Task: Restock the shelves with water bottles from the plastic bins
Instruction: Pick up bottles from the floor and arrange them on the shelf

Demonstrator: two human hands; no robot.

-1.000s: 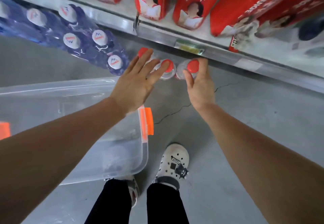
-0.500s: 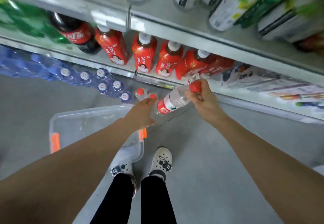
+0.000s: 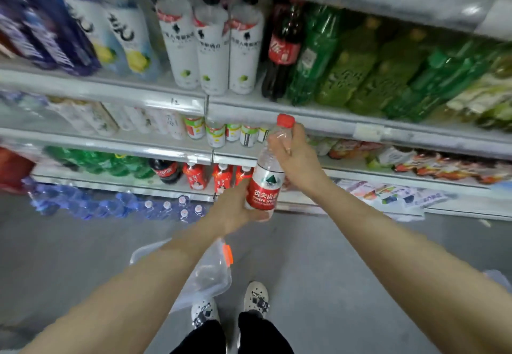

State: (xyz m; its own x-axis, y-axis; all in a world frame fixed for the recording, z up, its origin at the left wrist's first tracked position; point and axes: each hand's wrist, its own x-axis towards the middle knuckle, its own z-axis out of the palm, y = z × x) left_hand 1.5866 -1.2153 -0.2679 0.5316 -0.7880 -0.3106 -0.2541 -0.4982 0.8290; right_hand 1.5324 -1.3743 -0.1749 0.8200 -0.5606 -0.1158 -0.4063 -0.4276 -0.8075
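Observation:
A clear water bottle [image 3: 266, 179] with a red cap and red label is held upright in front of the shelves, between both hands. My right hand [image 3: 297, 157] grips its neck and shoulder just under the cap. My left hand [image 3: 235, 207] cups its base and lower label from the left. The clear plastic bin [image 3: 210, 276] with an orange latch sits on the floor below my left forearm, which hides most of it. The shelf edge [image 3: 318, 123] runs just behind the bottle's cap.
Shelves hold white, green and cola bottles [image 3: 282, 49] up top, small bottles in the middle, red juice bottles [image 3: 195, 176] lower down. Blue shrink-wrapped water packs [image 3: 116, 207] lie on the floor at left. My white shoes [image 3: 256, 298] stand on grey concrete.
The view rose from the floor to the shelves. My right hand lifted one red-capped bottle from the floor to upright at mid-shelf height, and my left hand moved up onto its base.

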